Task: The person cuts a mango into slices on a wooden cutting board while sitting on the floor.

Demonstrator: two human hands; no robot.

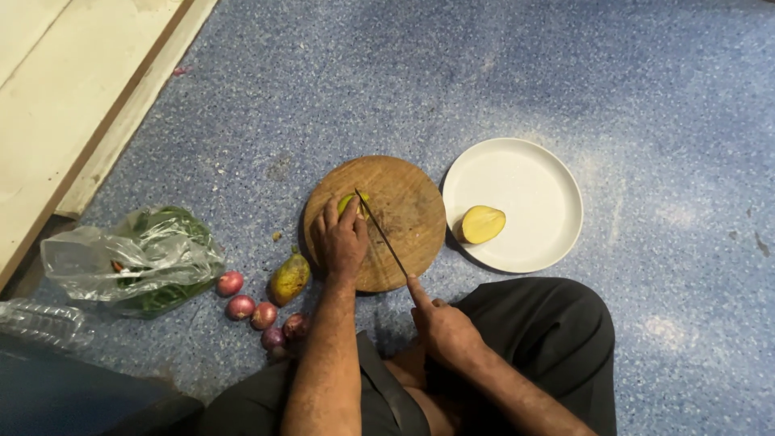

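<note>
A round wooden cutting board (pixel 408 194) lies on the blue speckled floor. My left hand (pixel 339 238) presses a yellow-green piece of fruit (pixel 353 201) down on the board. My right hand (pixel 440 323) grips the handle of a long dark knife (pixel 381 234), whose blade runs up across the board to the fruit, right beside my left fingers. A white plate (pixel 533 173) sits touching the board's right side, with a cut yellow fruit half (pixel 482 224) on its left edge.
A whole yellowish mango (pixel 289 278) and several small red onions (pixel 252 305) lie left of the board. A clear plastic bag of green vegetables (pixel 137 258) sits further left. A pale wooden board (pixel 73 105) runs along the upper left. My dark-trousered legs fill the bottom.
</note>
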